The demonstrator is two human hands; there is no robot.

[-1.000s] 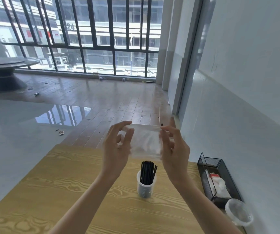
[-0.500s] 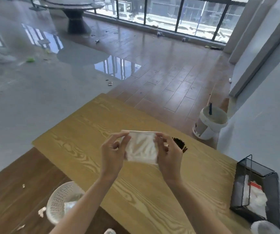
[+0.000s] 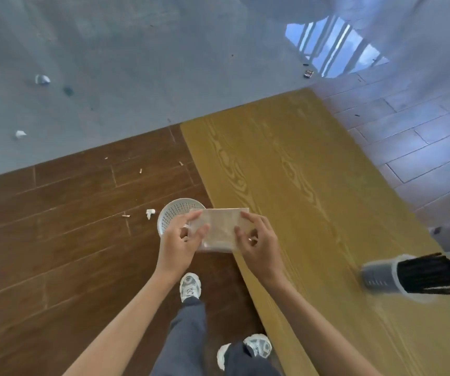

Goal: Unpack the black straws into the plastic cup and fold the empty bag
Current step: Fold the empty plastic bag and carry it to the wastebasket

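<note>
Hands [image 3: 219, 241] pinch unmarked clear bag [image 3: 219, 229].

Bare, littered commercial hall: wood-grain table [image 3: 313, 185], plank and grey floors, white wastebasket [image 3: 172, 213].

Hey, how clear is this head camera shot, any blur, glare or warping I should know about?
Head view: the plastic cup and black straws at the right edge are smeared by motion blur and stretched by wide-angle distortion; the bag, left hand and right hand are fairly sharp; the grey floor carries a bright window reflection at top right; the table edges bow.
</note>
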